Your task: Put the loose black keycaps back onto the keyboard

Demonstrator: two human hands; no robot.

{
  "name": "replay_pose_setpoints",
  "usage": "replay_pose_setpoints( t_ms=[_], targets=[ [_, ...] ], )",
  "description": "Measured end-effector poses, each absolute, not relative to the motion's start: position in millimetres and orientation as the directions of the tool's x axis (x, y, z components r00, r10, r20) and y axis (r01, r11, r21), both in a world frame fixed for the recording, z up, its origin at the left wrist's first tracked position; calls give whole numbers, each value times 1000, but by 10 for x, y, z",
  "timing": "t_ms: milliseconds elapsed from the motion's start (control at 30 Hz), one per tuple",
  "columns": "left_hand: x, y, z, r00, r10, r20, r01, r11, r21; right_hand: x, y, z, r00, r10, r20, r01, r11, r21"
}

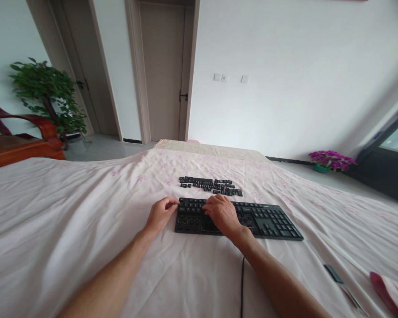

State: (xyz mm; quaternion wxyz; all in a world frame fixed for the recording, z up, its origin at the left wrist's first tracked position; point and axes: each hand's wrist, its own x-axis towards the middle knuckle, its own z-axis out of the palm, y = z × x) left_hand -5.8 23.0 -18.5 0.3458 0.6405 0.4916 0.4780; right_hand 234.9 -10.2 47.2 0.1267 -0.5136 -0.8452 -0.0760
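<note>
A black keyboard (pixel 268 223) lies on the pale bedsheet, with many keycaps off its lower left and middle part. My left hand (pixel 161 214) is at its upper left corner, thumb and index finger closed together on the edge. Over the left-middle keys is my right hand (pixel 222 214), its fingers curled down onto the key rows; whatever is under the fingertips is hidden. Just behind the keyboard lie several loose black keycaps (pixel 204 182) in rough rows. A black cable (pixel 242 282) runs from the keyboard toward me, beside my right forearm.
A tool with a dark handle (pixel 333 274) and thin metal end lies at the right, near a pink and white cloth (pixel 389 293). The bedsheet (pixel 86 212) is wrinkled. Beyond are a wooden chair (pixel 29 137), a leafy plant (pixel 49 92) and purple flowers (pixel 333 158).
</note>
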Motion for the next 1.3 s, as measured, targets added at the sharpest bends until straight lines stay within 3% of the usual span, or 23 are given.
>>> replay_pose_setpoints(
  t_ms=[267,767,1300],
  targets=[
    [-55,224,-175,62,963,264,294,-270,917,2343,-86,428,-449,840,306,883,470,6],
    [-55,235,-181,69,961,267,310,-275,910,2264,-114,420,-516,808,283,856,497,142],
    [-56,231,-175,61,957,285,314,-290,904,2363,-127,342,-375,862,342,911,411,-38]
  ],
)
